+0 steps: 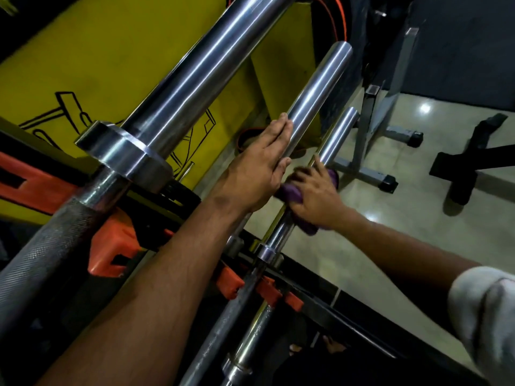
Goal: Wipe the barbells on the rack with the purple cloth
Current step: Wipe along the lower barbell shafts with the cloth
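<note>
Nearest barbell (178,87): thick chrome sleeve running from lower left to upper centre, streaked reflections, heavy collar, dark knurled shaft below. It rests in the rack (117,240), black frame with orange cradles.

Middle barbell (315,90): polished chrome sleeve, blunt end pointing up and away. Left hand (256,168) lies flat against its side, fingers straight and together, nothing gripped.

Third barbell (338,129): thinner chrome sleeve, just right of the middle one; small collar and dull shaft lower down. Purple cloth (292,195) is wrapped around this bar below the sleeve, bunched, showing at both sides of the right hand (315,190). Right hand's fingers curl over the cloth and bar, holding the cloth on the metal. White sleeve (485,310) at right edge.

Surroundings: yellow wall panel (92,59) with black line drawing at left, behind the bars. Floor (418,196) glossy pale tile with light spots. Grey steel stand (370,140) with black end caps behind the third bar; a black stand base (473,160) at far right. Dark wall at upper right.
</note>
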